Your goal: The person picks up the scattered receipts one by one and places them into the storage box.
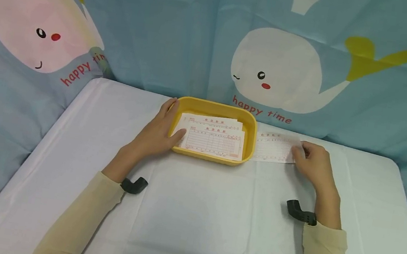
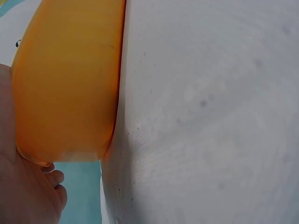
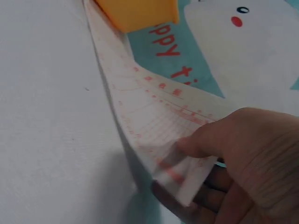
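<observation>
A yellow plastic tray (image 1: 206, 158) stands near the back of the table with several receipt slips (image 1: 214, 142) printed in red lying in it. My left hand (image 1: 156, 134) grips the tray's left end, thumb over the rim and fingers along the outer wall. In the left wrist view the tray's side (image 2: 70, 84) fills the upper left. My right hand (image 1: 315, 163) pinches the right end of a single receipt slip (image 1: 273, 148) between thumb and fingers. That slip lies to the right of the tray, and in the right wrist view the slip (image 3: 149, 107) curves up toward the fingers.
A white cloth (image 1: 190, 213) covers the table. Behind it hangs a blue curtain (image 1: 155, 27) with cartoon whales. Each wrist wears a black camera mount, one on the left (image 1: 134, 185) and one on the right (image 1: 300, 212).
</observation>
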Demonstrator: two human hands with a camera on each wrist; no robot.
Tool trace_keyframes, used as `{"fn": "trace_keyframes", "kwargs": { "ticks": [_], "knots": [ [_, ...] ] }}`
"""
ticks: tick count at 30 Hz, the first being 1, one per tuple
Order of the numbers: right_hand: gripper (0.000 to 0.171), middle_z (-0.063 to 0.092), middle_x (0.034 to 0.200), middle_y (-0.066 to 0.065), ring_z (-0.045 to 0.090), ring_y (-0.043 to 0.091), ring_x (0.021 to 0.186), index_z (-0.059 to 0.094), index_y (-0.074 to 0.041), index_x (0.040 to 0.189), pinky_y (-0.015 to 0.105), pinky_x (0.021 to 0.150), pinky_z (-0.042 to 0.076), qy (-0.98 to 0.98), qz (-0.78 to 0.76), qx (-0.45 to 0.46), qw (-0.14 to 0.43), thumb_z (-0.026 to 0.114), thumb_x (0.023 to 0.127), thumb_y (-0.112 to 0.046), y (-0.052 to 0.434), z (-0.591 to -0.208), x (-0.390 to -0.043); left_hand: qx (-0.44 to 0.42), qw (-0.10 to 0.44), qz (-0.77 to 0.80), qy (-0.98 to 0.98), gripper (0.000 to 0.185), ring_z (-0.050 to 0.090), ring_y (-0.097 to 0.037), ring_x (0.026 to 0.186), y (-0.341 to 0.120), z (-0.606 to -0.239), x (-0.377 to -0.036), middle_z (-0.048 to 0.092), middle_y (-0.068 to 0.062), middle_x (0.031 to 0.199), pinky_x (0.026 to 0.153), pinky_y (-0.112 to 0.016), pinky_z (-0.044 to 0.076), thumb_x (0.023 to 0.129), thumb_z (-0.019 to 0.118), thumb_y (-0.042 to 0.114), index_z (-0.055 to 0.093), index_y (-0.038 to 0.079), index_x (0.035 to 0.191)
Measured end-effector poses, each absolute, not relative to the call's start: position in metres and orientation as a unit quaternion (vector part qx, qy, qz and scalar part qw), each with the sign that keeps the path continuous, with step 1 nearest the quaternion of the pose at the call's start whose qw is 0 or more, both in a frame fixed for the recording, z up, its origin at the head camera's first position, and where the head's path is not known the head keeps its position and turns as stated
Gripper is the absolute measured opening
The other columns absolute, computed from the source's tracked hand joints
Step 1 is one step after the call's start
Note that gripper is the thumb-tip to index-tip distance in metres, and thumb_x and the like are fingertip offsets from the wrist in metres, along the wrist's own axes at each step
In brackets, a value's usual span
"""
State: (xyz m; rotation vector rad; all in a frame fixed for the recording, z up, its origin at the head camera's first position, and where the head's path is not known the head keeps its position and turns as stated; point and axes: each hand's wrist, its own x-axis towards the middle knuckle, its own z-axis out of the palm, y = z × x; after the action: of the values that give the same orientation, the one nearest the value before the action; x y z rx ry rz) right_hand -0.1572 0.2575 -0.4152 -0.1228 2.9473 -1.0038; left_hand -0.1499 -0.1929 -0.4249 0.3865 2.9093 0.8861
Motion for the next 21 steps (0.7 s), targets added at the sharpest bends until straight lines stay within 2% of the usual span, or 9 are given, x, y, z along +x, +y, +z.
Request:
{"fn": "trace_keyframes", "kwargs": {
  "ticks": [3,6,8,10,12,13,15,19,21],
  "knots": [
    [0.035,0.076,0.113,0.029,0.065,0.033,0.088,0.072,0.010,0.125,0.026,0.068,0.049,0.948,-0.314,-0.051,0.017,0.061,0.104,-0.017,0.260,-0.410,-0.155,0.126,0.038,0.289,0.948,0.088,0.028,-0.034,0.162,-0.193,-0.425,-0.150,0.002,-0.010,0.180,0.129,-0.055,0.032,0.107,0.051,0.043,0.002,0.009,0.171],
    [0.039,0.073,0.123,0.032,0.072,0.041,0.100,0.069,0.012,0.129,0.012,0.069,0.046,0.943,-0.327,-0.051,0.032,0.066,0.103,-0.016,0.263,-0.404,-0.153,0.127,0.037,0.291,0.947,0.088,0.029,-0.034,0.162,-0.192,-0.425,-0.150,0.002,-0.010,0.180,0.129,-0.055,0.033,0.106,0.051,0.043,0.002,0.009,0.171],
    [0.042,0.069,0.129,0.035,0.072,0.043,0.109,0.067,0.013,0.131,0.009,0.071,0.046,0.938,-0.340,-0.041,0.046,0.067,0.103,-0.019,0.266,-0.400,-0.151,0.126,0.037,0.293,0.947,0.088,0.030,-0.034,0.161,-0.192,-0.425,-0.150,0.002,-0.009,0.180,0.129,-0.055,0.033,0.107,0.051,0.042,0.002,0.010,0.172],
    [0.043,0.068,0.131,0.034,0.075,0.030,0.105,0.067,0.012,0.130,0.008,0.072,0.047,0.935,-0.351,-0.028,0.050,0.069,0.102,-0.021,0.269,-0.397,-0.150,0.124,0.037,0.292,0.948,0.088,0.031,-0.034,0.161,-0.192,-0.426,-0.150,0.002,-0.008,0.180,0.129,-0.055,0.033,0.107,0.051,0.043,0.002,0.010,0.172],
    [0.040,0.070,0.126,0.029,0.071,0.007,0.094,0.069,0.009,0.125,0.008,0.070,0.047,0.931,-0.362,-0.012,0.047,0.071,0.101,-0.023,0.272,-0.393,-0.148,0.122,0.036,0.291,0.948,0.088,0.032,-0.034,0.160,-0.193,-0.426,-0.150,0.001,-0.007,0.180,0.128,-0.054,0.034,0.106,0.051,0.043,0.002,0.011,0.172],
    [0.038,0.072,0.121,0.025,0.066,-0.002,0.089,0.070,0.008,0.122,0.010,0.070,0.048,0.928,-0.369,-0.003,0.042,0.072,0.100,-0.024,0.273,-0.391,-0.147,0.122,0.035,0.290,0.949,0.088,0.032,-0.034,0.160,-0.193,-0.426,-0.150,0.001,-0.007,0.180,0.128,-0.054,0.034,0.106,0.051,0.043,0.002,0.011,0.172],
    [0.036,0.077,0.107,0.007,0.059,-0.014,0.083,0.074,0.005,0.118,0.009,0.069,0.050,0.923,-0.384,0.021,0.029,0.075,0.098,-0.025,0.274,-0.387,-0.145,0.122,0.034,0.290,0.948,0.088,0.032,-0.033,0.160,-0.193,-0.426,-0.150,0.002,-0.007,0.180,0.128,-0.054,0.034,0.106,0.051,0.043,0.002,0.011,0.172],
    [0.040,0.066,0.085,-0.028,0.060,-0.010,0.081,0.076,0.003,0.121,0.011,0.068,0.051,0.903,-0.420,0.085,0.010,0.078,0.096,-0.029,0.276,-0.377,-0.141,0.122,0.033,0.293,0.948,0.088,0.031,-0.033,0.160,-0.193,-0.427,-0.150,0.003,-0.009,0.179,0.129,-0.055,0.034,0.106,0.052,0.042,0.002,0.010,0.172],
    [0.044,0.061,0.082,-0.035,0.061,-0.008,0.082,0.075,0.003,0.126,0.009,0.069,0.052,0.892,-0.438,0.111,-0.003,0.078,0.096,-0.028,0.275,-0.372,-0.140,0.122,0.034,0.293,0.948,0.088,0.031,-0.033,0.160,-0.193,-0.427,-0.150,0.003,-0.009,0.179,0.129,-0.055,0.033,0.106,0.052,0.042,0.002,0.010,0.172]
  ]
}}
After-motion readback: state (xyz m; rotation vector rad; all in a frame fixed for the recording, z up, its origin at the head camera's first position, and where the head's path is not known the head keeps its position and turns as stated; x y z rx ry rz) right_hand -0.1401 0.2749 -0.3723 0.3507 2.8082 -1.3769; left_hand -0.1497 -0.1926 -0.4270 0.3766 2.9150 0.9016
